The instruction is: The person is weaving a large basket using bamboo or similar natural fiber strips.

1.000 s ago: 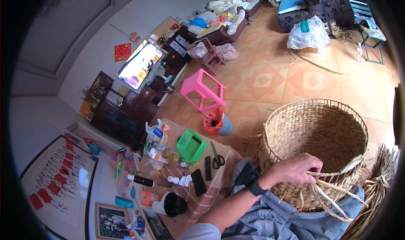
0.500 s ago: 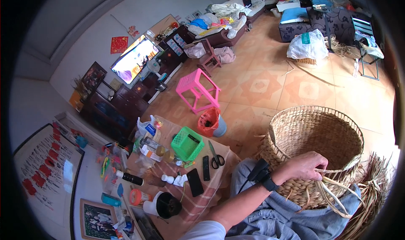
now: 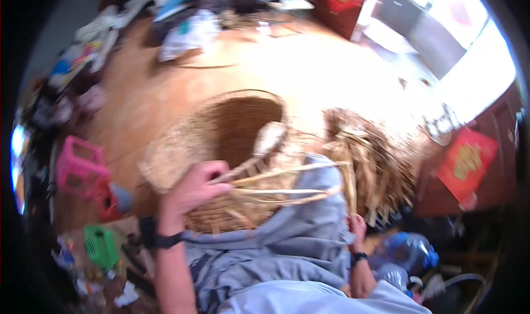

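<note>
Resting across the person's lap, grey-blue trousers fill the lower middle of the blurred view. At about seven o'clock the left hand, with a dark watch on its wrist, is closed around pale straw strands that run out toward three o'clock across the knee. At about five o'clock the right hand, also wearing a dark wristband, sits low beside the thigh; its fingers are curled, and it seems to pinch the lower end of a strand, though the blur leaves that uncertain.

Just beyond the left hand, near the centre, the woven basket leans against the knees with its open mouth turned up toward eleven o'clock. To its three o'clock side lies a loose bundle of dry straw, touching the basket's edge.

At eight o'clock sit a small green crate and, a little farther, a pink plastic stool. At four o'clock a clear plastic bottle with a blue cap lies near the right wrist, with a red square sheet past it. Farther, at twelve o'clock, the orange tiled floor runs to heaped clothes and bags.
</note>
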Tool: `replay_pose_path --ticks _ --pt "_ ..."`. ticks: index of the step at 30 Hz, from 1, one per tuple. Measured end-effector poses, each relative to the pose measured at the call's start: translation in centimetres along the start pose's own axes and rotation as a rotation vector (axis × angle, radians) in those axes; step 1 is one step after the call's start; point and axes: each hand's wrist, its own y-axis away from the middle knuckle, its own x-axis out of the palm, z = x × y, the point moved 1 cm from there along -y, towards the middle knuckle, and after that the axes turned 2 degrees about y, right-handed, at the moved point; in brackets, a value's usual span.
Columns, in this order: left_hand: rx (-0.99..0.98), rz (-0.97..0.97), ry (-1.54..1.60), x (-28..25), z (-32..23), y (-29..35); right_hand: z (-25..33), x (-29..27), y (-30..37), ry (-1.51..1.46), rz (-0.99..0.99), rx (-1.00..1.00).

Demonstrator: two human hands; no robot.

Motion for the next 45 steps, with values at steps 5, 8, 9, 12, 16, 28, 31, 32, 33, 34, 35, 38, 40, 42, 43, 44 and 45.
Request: replay_pose_path --ticks 5,8,9,12,16,28,31,32,33,34,35,38,40,42,43,44,45 --pt "-0.122 0.012 0.055 1.0 -0.4 -1.9 2.8 -0.6 2.5 -0.319 0.105 -0.072" --pt "-0.015 0.014 0.018 1.5 0.6 -2.4 2.6 -1.4 4.7 -0.141 0.074 -0.147" --pt "-0.026 0.022 0.020 1.5 0.5 -2.4 2.1 -1.3 5.7 0.007 0.043 -0.189" --pt "-0.040 0.018 0.032 1.7 0.2 -2.2 -2.1 -3.0 9.2 0.685 0.311 -0.210" --pt "-0.063 0.016 0.007 0.8 0.9 -0.7 -1.9 -3.9 14.4 0.811 0.546 -0.009" --pt "0.072 0.051 -0.054 0.9 1.1 -1.2 25.3 6.8 5.3 -0.161 0.339 -0.543" --pt "0.120 -0.040 -0.163 1.3 0.7 -0.5 30.9 13.1 10.1 -0.115 0.490 -0.652" --pt "0.121 -0.049 -0.167 1.3 0.6 -0.5 31.9 15.4 11.9 -0.064 0.571 -0.729" --pt "0.068 -0.048 -0.157 1.7 0.9 -0.8 31.8 17.3 12.9 -0.170 0.691 -0.528" --pt "0.002 -0.050 -0.151 1.8 1.2 -0.7 31.2 19.5 13.8 -0.279 0.813 -0.311" --pt "-0.016 -0.077 -0.153 1.7 0.7 -0.6 31.1 21.6 14.8 -0.004 0.788 -0.638" --pt "-0.013 -0.115 -0.121 2.4 1.3 -1.4 31.4 25.0 16.8 0.356 0.714 -0.994" --pt "-0.051 -0.106 -0.108 2.4 1.7 -1.8 30.8 26.2 16.7 0.396 0.683 -0.982" --pt "0.009 -0.136 -0.106 2.4 2.2 -2.0 30.6 27.2 16.9 0.521 0.602 -1.009" --pt "0.005 -0.142 -0.104 2.5 2.4 -1.9 30.5 27.7 16.9 0.510 0.594 -1.020" --pt "-0.001 -0.145 -0.046 2.7 2.4 -2.1 30.5 27.9 16.9 0.511 0.596 -1.026" --pt "-0.020 -0.163 0.001 2.4 2.4 -1.5 30.4 28.4 17.2 0.513 0.582 -1.044"
